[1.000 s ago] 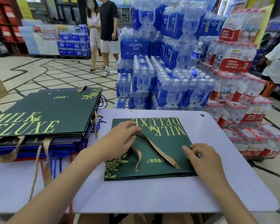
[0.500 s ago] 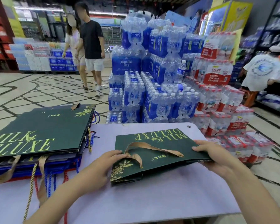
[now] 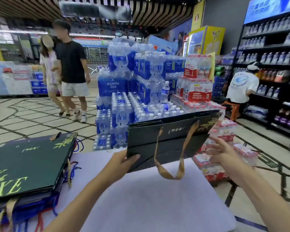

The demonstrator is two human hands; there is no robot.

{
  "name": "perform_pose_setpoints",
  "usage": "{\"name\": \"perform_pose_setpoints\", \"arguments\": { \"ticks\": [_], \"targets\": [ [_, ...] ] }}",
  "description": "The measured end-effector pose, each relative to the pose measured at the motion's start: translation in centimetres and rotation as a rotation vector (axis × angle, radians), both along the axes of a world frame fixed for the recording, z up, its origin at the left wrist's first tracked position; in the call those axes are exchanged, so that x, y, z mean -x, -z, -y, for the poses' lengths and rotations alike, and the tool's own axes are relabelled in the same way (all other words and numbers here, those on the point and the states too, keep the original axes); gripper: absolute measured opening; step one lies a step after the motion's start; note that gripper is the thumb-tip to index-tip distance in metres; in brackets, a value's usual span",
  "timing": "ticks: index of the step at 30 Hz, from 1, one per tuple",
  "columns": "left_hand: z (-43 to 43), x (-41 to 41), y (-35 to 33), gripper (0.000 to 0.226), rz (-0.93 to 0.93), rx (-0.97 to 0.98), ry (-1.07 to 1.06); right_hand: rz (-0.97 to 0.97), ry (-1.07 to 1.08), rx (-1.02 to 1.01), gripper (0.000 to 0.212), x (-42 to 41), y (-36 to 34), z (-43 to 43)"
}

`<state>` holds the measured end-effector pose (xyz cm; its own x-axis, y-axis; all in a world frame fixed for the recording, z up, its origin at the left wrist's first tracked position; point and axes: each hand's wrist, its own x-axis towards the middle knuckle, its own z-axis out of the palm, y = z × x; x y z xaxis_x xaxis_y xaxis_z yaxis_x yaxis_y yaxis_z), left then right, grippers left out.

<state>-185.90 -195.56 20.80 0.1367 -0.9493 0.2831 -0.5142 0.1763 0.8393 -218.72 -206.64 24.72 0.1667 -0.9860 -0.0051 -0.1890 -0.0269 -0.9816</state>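
Head view, green bag (image 3: pixel 172 141) now lifted upright, right hand (image 3: pixel 223 153) open

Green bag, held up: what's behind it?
Behind the green bag, gripped by the left hand, stacked bottled water shows above and beside it: blue-labelled packs to the left, red-labelled packs to the right. The rows directly behind the bag are covered; its inside is hidden too.

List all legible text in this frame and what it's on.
"AQUAFINA": blue water pack.
"K" and "XE", cut off: top green bag of the flat stack.
Small gold print on the held bag, gripped by the left hand: too blurred.
Unreadable: red-label packs, blue screen, white T-shirt print.
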Motion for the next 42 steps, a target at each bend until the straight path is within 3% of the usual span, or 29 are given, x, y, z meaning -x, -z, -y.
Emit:
{"name": "perform_pose_setpoints", "arguments": {
  "ticks": [4,9,14,19,23,28,36,40,42],
  "targets": [
    [1.7,2.3,-1.7,0.016,-0.217,-0.168,0.102,-0.055,0.072,0.017,0.067,-0.1,1.0,1.6],
    [4.2,3.3,0.2,0.024,-0.532,-0.328,0.118,0.025,0.166,-0.02,0.051,0.2,4.5,5.5],
    [6.6,3.5,3.7,0.021,-0.565,-0.453,-0.142,-0.073,0.16,-0.132,0.009,-0.8,8.0,7.3],
    [7.8,3.2,5.0,0.03,-0.233,-0.485,-0.398,-0.23,0.155,-0.181,0.037,-1.5,11.3,9.7],
    [7.9,3.0,5.2,0.039,0.267,-0.45,-0.483,-0.343,0.148,-0.183,0.042,-1.9,12.1,11.6],
    [7.7,2.8,5.6,0.039,0.552,-0.434,-0.547,-0.43,0.155,-0.142,0.057,-2.9,11.7,11.6],
    [7.3,1.7,6.2,0.043,0.541,-0.414,-0.542,-0.591,0.1,-0.099,0.057,-3.4,12.1,12.0],
    [5.3,0.3,4.6,0.042,0.536,-0.356,-0.479,-0.957,0.202,0.238,0.049,-5.6,9.1,7.7],
    [3.0,-1.1,2.7,0.037,0.61,-0.255,-0.514,-0.954,0.183,0.4,0.048,-7.7,8.0,5.4]
  ]
}}
